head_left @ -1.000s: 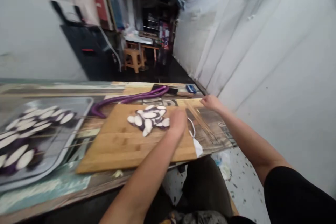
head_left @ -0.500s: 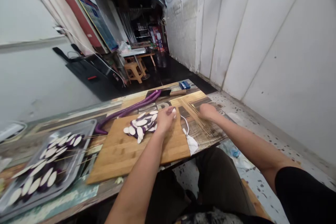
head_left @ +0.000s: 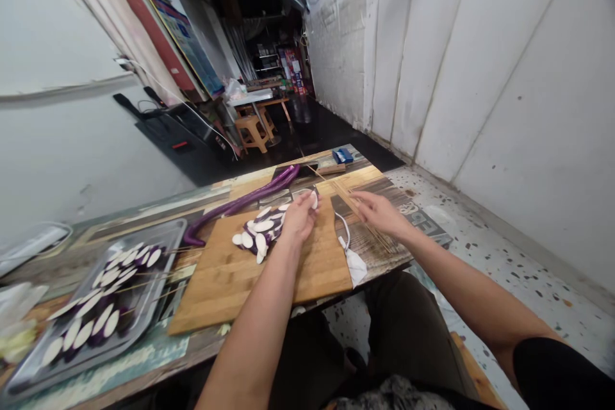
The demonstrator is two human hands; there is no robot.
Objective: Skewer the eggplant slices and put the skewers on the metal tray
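My left hand (head_left: pixel 298 218) is closed on an eggplant slice (head_left: pixel 314 199), above the right part of the wooden cutting board (head_left: pixel 216 298). Beside it on the board lies a pile of white, purple-skinned eggplant slices (head_left: pixel 263 226). My right hand (head_left: pixel 380 213) pinches a thin bamboo skewer (head_left: pixel 319 175), whose far end points up and left. Under that hand, more bamboo skewers (head_left: pixel 382 240) lie loose on the table. To the left, a grey metal tray (head_left: pixel 144 327) bears several rows of eggplant slices (head_left: pixel 82 332) threaded on skewers.
Whole long purple eggplants (head_left: pixel 240 200) lie behind the board. Near the table's far edge are a knife's wooden handle (head_left: pixel 331 169) and a blue box (head_left: pixel 343 155). A white cloth on a cord (head_left: pixel 355 267) hangs by the board's right edge. Stools (head_left: pixel 252 133) stand farther back.
My right hand has drawn back a little from the loose skewers and now has one lifted between its fingers. My left hand still holds the slice, now turned slightly. The view has shifted slightly.
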